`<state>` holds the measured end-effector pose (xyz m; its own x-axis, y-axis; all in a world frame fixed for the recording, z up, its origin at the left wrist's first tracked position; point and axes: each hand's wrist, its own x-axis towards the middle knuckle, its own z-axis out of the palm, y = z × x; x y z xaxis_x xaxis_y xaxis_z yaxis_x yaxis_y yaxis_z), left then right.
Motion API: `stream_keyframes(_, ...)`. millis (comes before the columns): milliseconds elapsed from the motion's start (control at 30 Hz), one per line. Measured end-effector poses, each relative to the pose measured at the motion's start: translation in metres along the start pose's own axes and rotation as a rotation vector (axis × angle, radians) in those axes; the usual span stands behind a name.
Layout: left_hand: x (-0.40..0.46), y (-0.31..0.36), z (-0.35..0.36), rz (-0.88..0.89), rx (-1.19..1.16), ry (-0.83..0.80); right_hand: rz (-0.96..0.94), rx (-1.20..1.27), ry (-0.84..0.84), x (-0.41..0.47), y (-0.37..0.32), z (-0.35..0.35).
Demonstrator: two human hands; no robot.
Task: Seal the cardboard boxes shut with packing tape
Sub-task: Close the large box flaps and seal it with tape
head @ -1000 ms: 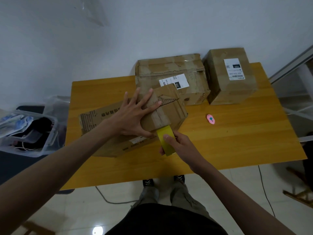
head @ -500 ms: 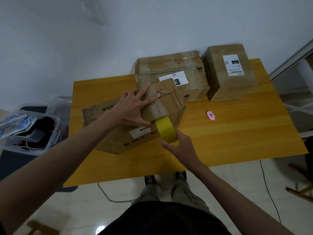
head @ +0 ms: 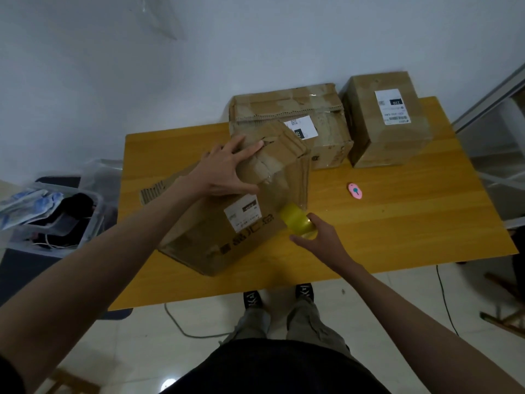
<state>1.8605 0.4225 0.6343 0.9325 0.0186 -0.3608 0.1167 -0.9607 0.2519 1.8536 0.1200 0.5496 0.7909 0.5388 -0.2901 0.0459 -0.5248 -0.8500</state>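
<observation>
A worn cardboard box (head: 216, 237) stands tilted on the wooden table (head: 397, 223) in front of me. My left hand (head: 221, 172) presses flat on its crumpled top flaps, fingers spread and the thumb along the front edge. My right hand (head: 321, 237) grips a yellow roll of packing tape (head: 295, 220) at the box's lower right side. A strip of clear tape runs from the roll up the box's face towards the flaps.
Two more cardboard boxes stand at the back: a wide one (head: 326, 137) touching the tilted box and a taller one (head: 389, 129) to its right. A pink cutter (head: 355, 190) lies on the table. A plastic bin (head: 56, 220) sits left of the table.
The box has tipped up and turned, showing more of its labelled side. My right hand has drawn the tape roll down and right along the box. My left hand stays on the flaps.
</observation>
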Motion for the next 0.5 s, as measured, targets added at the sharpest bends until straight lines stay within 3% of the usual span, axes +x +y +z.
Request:
stream_keyframes(300, -0.067, -0.04, 0.064, -0.36, -0.879, 0.147, -0.322, -0.156, 0.256, 0.023, -0.02, 0.009)
stream_keyframes(400, -0.082, -0.047, 0.106, -0.452, -1.23, 0.222, -0.288, -0.198, 0.251, 0.044, -0.027, 0.022)
stream_keyframes(500, -0.086, -0.045, 0.14, -0.494, -1.401, 0.29, -0.265, -0.184, 0.198, 0.06, -0.033, 0.036)
